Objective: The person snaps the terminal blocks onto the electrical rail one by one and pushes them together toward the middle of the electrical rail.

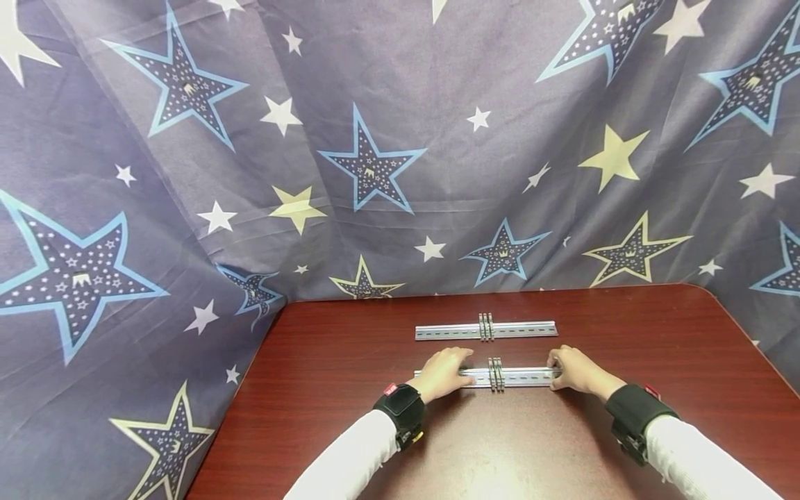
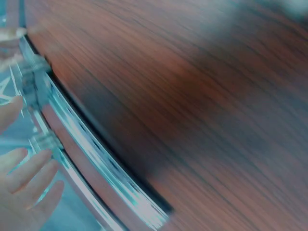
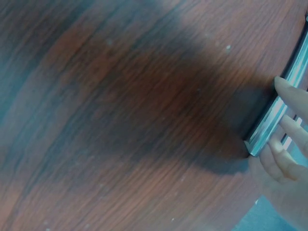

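Two slotted metal DIN rails lie lengthwise across the table, one behind the other. On the near rail (image 1: 525,377), a small cluster of narrow grey clip-on pieces (image 1: 496,375) sits around the middle. My left hand (image 1: 440,373) is over this rail's left part, its fingers extended and spread in the left wrist view. With thumb and fingers on opposite sides, my right hand (image 1: 575,368) pinches the near rail's right end. A similar cluster (image 1: 486,327) sits on the far rail (image 1: 521,329), which neither hand holds.
Both rails lie on a reddish-brown wood-grain table (image 1: 331,389). A grey star-patterned cloth (image 1: 387,243) hangs behind the table and along its sides. Each wrist wears a black strap, the left strap (image 1: 403,413) and the right strap (image 1: 636,417).
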{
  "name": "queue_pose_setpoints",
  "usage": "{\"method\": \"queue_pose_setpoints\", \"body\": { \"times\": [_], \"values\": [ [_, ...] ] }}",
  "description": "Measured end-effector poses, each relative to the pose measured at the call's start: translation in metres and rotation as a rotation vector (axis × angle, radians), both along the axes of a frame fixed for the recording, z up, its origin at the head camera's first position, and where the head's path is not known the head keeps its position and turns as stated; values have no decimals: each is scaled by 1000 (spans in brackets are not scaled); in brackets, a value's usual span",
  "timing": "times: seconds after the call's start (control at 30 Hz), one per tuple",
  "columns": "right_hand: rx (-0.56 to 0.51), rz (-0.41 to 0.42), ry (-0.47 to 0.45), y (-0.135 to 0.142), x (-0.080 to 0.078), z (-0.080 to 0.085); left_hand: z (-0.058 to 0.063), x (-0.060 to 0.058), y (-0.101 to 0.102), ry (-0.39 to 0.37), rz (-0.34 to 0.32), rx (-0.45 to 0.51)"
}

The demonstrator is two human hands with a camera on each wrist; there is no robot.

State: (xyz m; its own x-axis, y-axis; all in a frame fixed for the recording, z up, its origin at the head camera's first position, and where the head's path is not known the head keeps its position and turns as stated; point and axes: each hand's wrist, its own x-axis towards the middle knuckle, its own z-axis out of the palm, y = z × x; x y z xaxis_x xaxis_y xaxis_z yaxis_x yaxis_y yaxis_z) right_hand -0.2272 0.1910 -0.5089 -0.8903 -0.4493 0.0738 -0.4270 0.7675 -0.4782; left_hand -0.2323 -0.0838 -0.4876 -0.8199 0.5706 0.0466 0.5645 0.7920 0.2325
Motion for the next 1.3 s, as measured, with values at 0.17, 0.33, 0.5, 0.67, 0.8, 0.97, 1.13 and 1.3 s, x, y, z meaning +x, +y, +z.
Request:
{"method": "queue_pose_setpoints", "body": {
  "times": [0.17, 0.33, 0.5, 0.67, 0.8, 0.97, 1.13, 1.3],
  "values": [
    [-2, 3, 15, 2, 0, -2, -4, -2, -26, 10, 14, 6],
    [-8, 7, 18, 3, 0, -3, -10, -1, -46, 28, 9, 16],
    [-13, 10, 21, 2, 1, -3, -16, 1, -58, 15, 26, 14],
    [-16, 4, 42, 2, 1, -4, -18, 2, -64, 5, 28, 41],
    [-23, 4, 57, 1, 2, -4, -20, 4, -66, 12, 18, 51],
    [-28, 18, 62, 1, 2, -5, -25, 6, -67, 29, 21, 28],
    [-26, 17, 70, 1, 2, -6, -29, 5, -67, 69, 19, 24],
    [-21, 4, 75, 0, 1, -7, -32, 5, -67, 91, 21, 24]
  ]
}}
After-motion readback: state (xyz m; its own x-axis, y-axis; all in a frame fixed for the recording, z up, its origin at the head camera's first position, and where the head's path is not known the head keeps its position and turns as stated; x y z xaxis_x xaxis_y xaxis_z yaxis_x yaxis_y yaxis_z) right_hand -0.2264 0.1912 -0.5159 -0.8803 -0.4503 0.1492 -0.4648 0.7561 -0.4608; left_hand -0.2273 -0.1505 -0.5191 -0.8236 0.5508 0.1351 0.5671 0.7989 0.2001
